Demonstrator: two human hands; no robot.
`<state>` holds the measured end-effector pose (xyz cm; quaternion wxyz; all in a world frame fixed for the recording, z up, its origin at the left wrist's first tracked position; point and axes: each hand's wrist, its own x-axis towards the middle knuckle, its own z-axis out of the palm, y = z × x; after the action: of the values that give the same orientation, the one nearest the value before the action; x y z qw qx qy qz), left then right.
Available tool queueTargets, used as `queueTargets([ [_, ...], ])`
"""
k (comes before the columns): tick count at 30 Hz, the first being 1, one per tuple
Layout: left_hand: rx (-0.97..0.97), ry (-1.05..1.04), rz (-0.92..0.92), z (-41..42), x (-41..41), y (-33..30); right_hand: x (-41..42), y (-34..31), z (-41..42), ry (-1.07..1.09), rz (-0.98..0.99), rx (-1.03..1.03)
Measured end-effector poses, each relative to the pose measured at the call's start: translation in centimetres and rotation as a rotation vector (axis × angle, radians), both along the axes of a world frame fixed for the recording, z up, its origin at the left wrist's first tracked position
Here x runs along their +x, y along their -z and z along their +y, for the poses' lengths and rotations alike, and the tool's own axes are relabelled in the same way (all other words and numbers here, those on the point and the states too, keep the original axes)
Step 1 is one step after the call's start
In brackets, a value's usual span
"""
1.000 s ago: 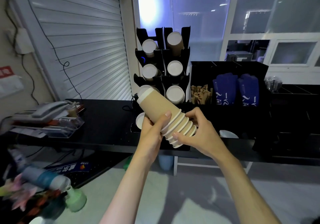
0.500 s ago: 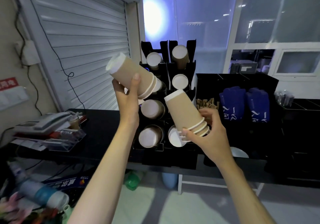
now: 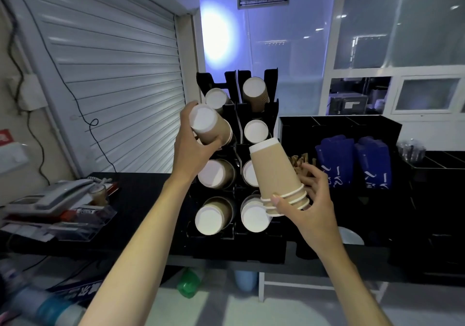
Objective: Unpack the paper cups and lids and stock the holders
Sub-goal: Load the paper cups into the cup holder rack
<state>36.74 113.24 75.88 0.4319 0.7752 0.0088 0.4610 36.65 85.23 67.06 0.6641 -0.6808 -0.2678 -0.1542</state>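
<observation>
Head view: a person stands at a black worktop (image 3: 141, 194) facing a black tiered cup holder (image 3: 236, 154) with two columns of angled slots, most showing the white base of a brown paper cup. The left hand (image 3: 193, 147) grips a short nested stack of cups (image 3: 210, 128) around its side, base toward the camera, with its rim end at the mouth of the left column's second slot from the top. The right hand (image 3: 307, 207) holds a second stack of cups (image 3: 276, 174) by its rims, base up, in front of the right column and clear of any slot.

The step in hand looks like loading the left stack. Next, it likely needs sliding in along the slot's angle before that hand lets go; the right stack then needs tipping to match a slot with room.
</observation>
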Motion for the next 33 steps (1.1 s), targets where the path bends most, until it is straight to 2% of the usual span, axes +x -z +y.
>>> queueTargets([
  [12,0.135,-0.207,0.047,-0.4,0.8,-0.8,0.2,0.5,-0.7,0.024,0.015,-0.017],
  [17,0.203,-0.162,0.161,0.8,1.3,0.7,0.3,0.3,-0.3,0.000,0.043,-0.026],
  [22,0.305,-0.207,0.261,0.8,1.3,0.6,0.4,-0.2,0.4,-0.024,0.041,-0.019],
  [29,0.330,-0.176,0.422,-0.3,0.4,0.2,-0.4,-0.6,0.6,-0.056,0.037,0.028],
  [31,0.334,-0.219,0.338,-1.4,-0.9,0.2,-0.5,-1.0,0.6,-0.059,0.023,0.048],
  [33,0.253,-0.158,0.151,-3.4,-2.6,0.1,-0.4,-1.6,0.9,-0.057,0.013,0.066],
])
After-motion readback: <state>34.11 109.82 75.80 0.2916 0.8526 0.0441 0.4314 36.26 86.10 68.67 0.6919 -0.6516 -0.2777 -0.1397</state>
